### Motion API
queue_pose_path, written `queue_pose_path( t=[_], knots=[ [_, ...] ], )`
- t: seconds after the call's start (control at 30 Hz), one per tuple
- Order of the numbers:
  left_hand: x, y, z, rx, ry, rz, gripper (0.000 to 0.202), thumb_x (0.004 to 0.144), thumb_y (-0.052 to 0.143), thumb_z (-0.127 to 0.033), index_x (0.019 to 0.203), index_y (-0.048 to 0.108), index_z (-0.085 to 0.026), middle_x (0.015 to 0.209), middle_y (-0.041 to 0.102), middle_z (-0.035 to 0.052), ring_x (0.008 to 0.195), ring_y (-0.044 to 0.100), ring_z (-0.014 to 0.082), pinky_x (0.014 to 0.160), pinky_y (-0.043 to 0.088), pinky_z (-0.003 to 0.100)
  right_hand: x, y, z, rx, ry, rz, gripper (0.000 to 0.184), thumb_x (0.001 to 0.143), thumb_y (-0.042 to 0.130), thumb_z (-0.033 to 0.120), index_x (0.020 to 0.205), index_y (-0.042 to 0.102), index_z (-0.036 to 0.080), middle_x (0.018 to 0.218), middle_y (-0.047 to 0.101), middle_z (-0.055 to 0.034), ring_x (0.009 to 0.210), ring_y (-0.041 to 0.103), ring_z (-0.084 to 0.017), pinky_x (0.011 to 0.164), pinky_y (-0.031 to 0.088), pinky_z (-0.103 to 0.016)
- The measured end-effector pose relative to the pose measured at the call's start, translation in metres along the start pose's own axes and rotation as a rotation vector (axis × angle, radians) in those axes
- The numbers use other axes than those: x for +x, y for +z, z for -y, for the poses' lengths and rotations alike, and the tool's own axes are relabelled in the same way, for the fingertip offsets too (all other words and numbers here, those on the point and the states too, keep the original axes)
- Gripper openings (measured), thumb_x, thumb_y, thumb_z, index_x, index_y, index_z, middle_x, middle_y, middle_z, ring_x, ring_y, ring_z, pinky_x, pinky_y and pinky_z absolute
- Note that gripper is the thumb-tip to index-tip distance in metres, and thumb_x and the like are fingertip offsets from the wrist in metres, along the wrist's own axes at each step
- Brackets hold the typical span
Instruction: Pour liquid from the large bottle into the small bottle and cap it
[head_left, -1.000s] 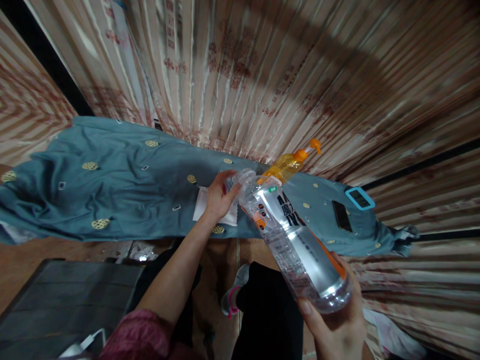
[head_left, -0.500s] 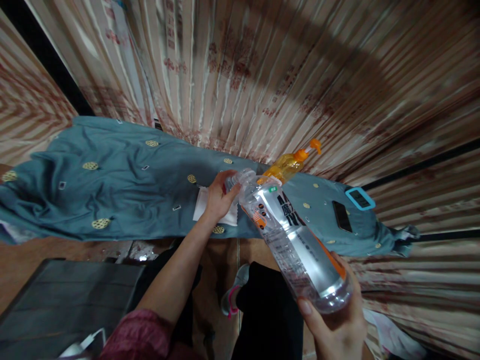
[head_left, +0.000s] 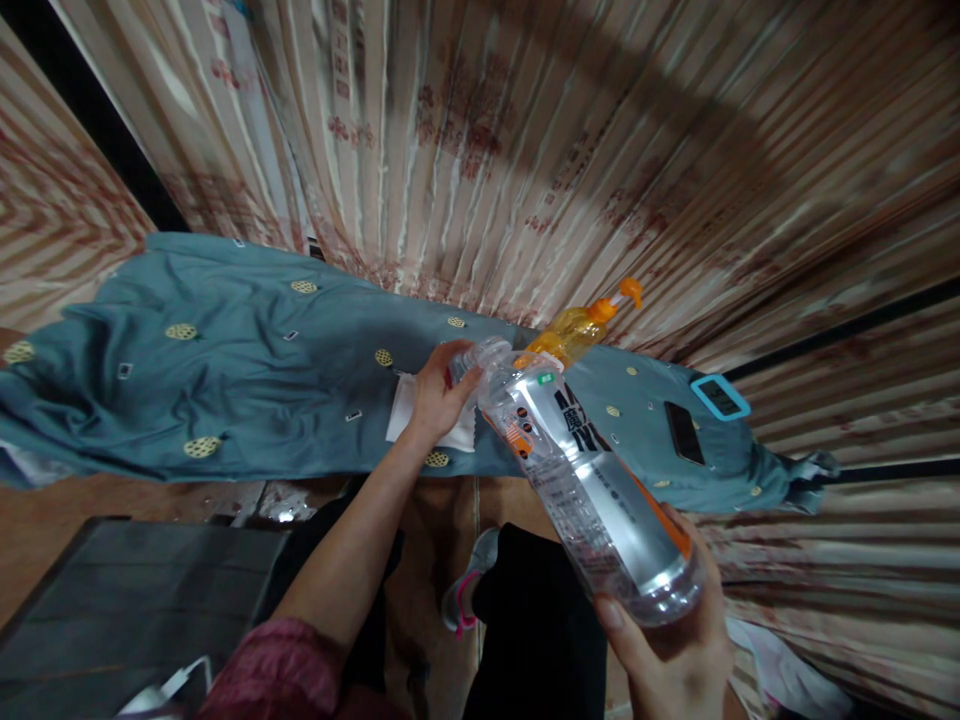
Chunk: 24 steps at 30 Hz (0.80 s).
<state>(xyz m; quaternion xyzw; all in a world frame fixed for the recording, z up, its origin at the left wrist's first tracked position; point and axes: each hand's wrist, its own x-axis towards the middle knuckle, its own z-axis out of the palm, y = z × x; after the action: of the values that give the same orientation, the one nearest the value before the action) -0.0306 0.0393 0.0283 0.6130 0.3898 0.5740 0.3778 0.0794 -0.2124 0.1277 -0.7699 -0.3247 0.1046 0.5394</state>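
Note:
A large clear plastic bottle [head_left: 611,505] with a silver and orange label lies slanted in the air, its neck end toward the upper left. My right hand [head_left: 679,650] grips it round its base. At the neck end, my left hand [head_left: 439,400] is closed round a small clear plastic piece [head_left: 491,350] that meets the bottle; its exact shape is hard to make out. Below my left hand, a white tissue [head_left: 405,408] rests on the cloth. Just behind the bottle's neck is an orange pump bottle [head_left: 570,335], partly hidden by the large bottle.
A blue-green patterned cloth [head_left: 255,370] covers the long table. On its right part lie a dark phone [head_left: 684,433] and a blue-framed display device [head_left: 721,397]. Pleated curtains [head_left: 480,130] hang behind. A dark stool-like surface [head_left: 142,600] with a white cable stands lower left.

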Motion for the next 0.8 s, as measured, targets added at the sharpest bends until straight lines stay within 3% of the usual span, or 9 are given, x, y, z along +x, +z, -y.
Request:
queue_pose_path(
  t=[0.1, 0.3, 0.5, 0.8],
  knots=[
    [0.0, 0.0002, 0.0001, -0.006, -0.002, -0.005, 0.04, 0.084, 0.065, -0.049, 0.109, 0.068, -0.017, 0.111, 0.073, 0.0112, 0.106, 0.068, 0.0272, 0.096, 0.052, 0.041, 0.0007, -0.0013, -0.001, -0.02, -0.033, 0.013, 0.104, 0.059, 0.083, 0.058, 0.145, 0.042, 0.016, 0.141, 0.052, -0.0202, 0.137, 0.043, -0.04, 0.117, 0.026, -0.066],
    [0.0, -0.0006, 0.0003, 0.003, -0.016, 0.008, 0.04, 0.084, 0.066, -0.049, 0.109, 0.067, -0.018, 0.112, 0.073, 0.0107, 0.107, 0.067, 0.0265, 0.098, 0.051, 0.041, 0.0007, -0.0029, -0.001, -0.038, -0.019, 0.02, 0.102, 0.06, 0.082, 0.058, 0.145, 0.042, 0.017, 0.138, 0.055, -0.0183, 0.136, 0.045, -0.039, 0.11, 0.039, -0.06],
    [0.0001, -0.0004, 0.0014, 0.005, -0.008, 0.007, 0.039, 0.084, 0.066, -0.049, 0.109, 0.067, -0.018, 0.112, 0.073, 0.0106, 0.107, 0.067, 0.0271, 0.098, 0.051, 0.04, -0.0001, -0.0001, 0.0029, 0.0, 0.007, 0.004, 0.106, 0.057, 0.083, 0.058, 0.144, 0.041, 0.013, 0.14, 0.052, -0.0213, 0.137, 0.043, -0.041, 0.117, 0.026, -0.065],
    [0.0001, -0.0003, 0.0008, 0.0, -0.001, 0.006, 0.04, 0.084, 0.066, -0.049, 0.109, 0.067, -0.017, 0.11, 0.073, 0.0107, 0.106, 0.068, 0.0267, 0.097, 0.052, 0.04, 0.0006, 0.0, 0.0015, 0.023, -0.002, 0.005, 0.105, 0.057, 0.084, 0.054, 0.144, 0.042, 0.014, 0.143, 0.05, -0.0203, 0.139, 0.041, -0.039, 0.119, 0.022, -0.065]
  ],
)
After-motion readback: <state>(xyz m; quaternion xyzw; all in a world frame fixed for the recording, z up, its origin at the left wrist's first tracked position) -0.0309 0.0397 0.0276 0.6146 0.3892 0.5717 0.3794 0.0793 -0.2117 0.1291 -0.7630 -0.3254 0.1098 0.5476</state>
